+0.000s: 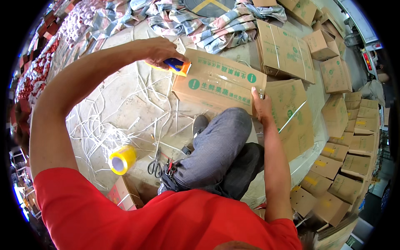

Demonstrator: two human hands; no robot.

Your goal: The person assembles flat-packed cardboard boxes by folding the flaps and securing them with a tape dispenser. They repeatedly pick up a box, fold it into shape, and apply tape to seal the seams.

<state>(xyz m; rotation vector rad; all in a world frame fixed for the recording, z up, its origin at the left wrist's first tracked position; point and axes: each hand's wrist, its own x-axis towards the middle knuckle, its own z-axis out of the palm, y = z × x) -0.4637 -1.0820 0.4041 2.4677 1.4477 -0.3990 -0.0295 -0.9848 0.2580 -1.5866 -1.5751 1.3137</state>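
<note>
A brown cardboard box (216,100) with green printing lies in front of my knees, its top flaps closed. My left hand (160,52) is closed around a blue and orange tape dispenser (177,66), which touches the box's left end at the top. My right hand (261,106) grips the box's right end, thumb along the upper edge and the other fingers partly hidden. Something small and metallic shows by that thumb, too small to name. A shiny strip, apparently clear tape, runs along the seam between the flaps.
Loose white straps (141,96) tangle on the floor at left. A yellow tape roll (122,159) and scissors (155,164) lie near my legs. Flattened cartons (287,52) lean at right, with stacked boxes (333,162) beyond. A striped tarp (208,29) is bunched at the far side.
</note>
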